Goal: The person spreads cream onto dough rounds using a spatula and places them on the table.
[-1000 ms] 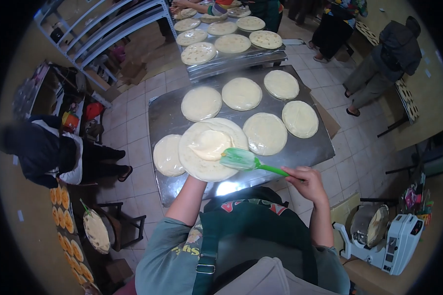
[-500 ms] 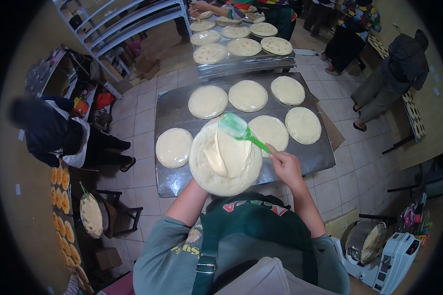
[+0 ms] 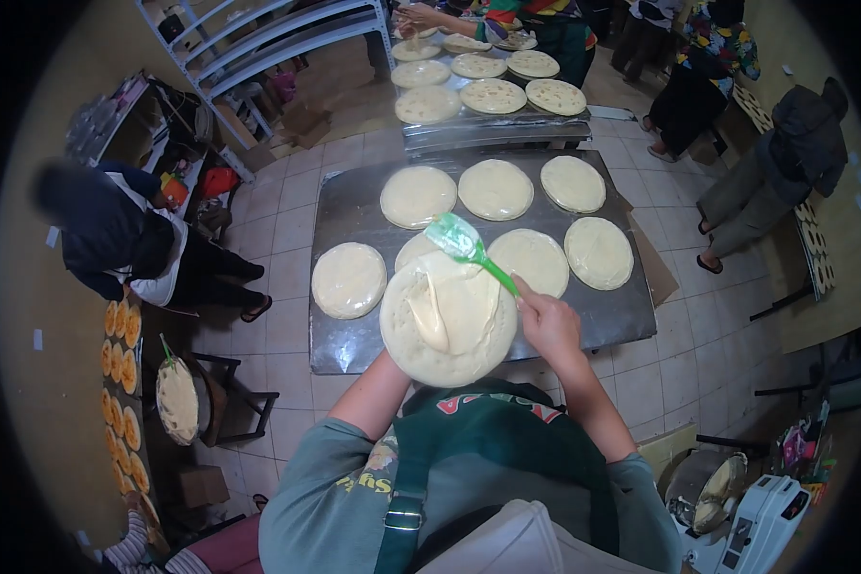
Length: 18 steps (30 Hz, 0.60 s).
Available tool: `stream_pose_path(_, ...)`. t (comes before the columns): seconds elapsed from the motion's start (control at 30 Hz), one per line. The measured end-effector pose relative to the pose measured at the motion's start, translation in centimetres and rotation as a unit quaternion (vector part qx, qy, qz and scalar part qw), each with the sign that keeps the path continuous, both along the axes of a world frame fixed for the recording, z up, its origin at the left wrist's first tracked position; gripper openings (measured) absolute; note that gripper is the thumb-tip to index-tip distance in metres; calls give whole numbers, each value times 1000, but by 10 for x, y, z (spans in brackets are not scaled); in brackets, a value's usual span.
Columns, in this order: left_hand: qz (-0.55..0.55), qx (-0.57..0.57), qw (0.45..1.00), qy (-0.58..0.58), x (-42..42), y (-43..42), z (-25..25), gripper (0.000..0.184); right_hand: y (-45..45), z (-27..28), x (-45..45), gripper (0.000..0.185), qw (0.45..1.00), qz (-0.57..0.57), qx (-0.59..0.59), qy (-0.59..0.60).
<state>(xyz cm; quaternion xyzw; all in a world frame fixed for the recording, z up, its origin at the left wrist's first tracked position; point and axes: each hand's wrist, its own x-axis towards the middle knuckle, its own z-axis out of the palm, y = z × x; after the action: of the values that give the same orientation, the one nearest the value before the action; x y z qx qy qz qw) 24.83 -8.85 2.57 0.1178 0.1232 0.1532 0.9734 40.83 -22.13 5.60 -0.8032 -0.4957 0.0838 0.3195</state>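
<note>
Above the near edge of the metal table (image 3: 344, 346), one pale flat round (image 3: 413, 349) is held up. It is supported from below on the side of the left forearm (image 3: 368, 394); the left hand is hidden under it, so the state of its fingers cannot be told. By the right hand (image 3: 552, 330), the green spatula (image 3: 461, 239) is grasped, with the fingers closed around its handle.

One second ago, the blade was seen over the right part of the held round, beside a thick heap of cream. Now it is placed past the far edge of this round, and the cream (image 3: 464, 311) is spread thinner to the right, with one ridge left near the middle.

Bare metal is seen at the near left corner and along the right near side, while only narrow gaps are left between the discs. To the right of the table, open tiled floor (image 3: 674, 364) is seen.

Seven pale discs (image 3: 496, 189) are counted on this table: three in the far row and four nearer, one of them partly covered by the held round. One mixer (image 3: 767, 517) is seen at near right.
</note>
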Motion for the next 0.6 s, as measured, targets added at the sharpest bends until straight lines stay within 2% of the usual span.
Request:
stream_pose_path(0.13, 7, 23, 999, 27, 0, -3, -2, 48, 3, 16, 5, 34, 999, -22, -31, 15)
stream_pose_path(0.2, 11, 22, 999, 28, -1, -3, -5, 48, -4, 21, 1, 34, 995, 8, -90, 36)
stream_pose_path(0.3, 2, 33, 999, 35, -1, -4, -10, 47, 0, 8, 7, 36, 996, -21, -79, -25)
stream_pose_path(0.43, 19, 28, 999, 30, -2, 6, -19, 48, -9, 7, 6, 38, 999, -25, -47, -1)
stream_pose_path(0.5, 10, 7, 1000, 17, -6, 10, -23, 47, -16, 8, -6, 38, 998, 48, -48, -18)
stream_pose_path(0.6, 17, 5, 1000, -4, -3, 12, -23, 47, -6, -3, -3, 38, 993, -18, -102, -59)
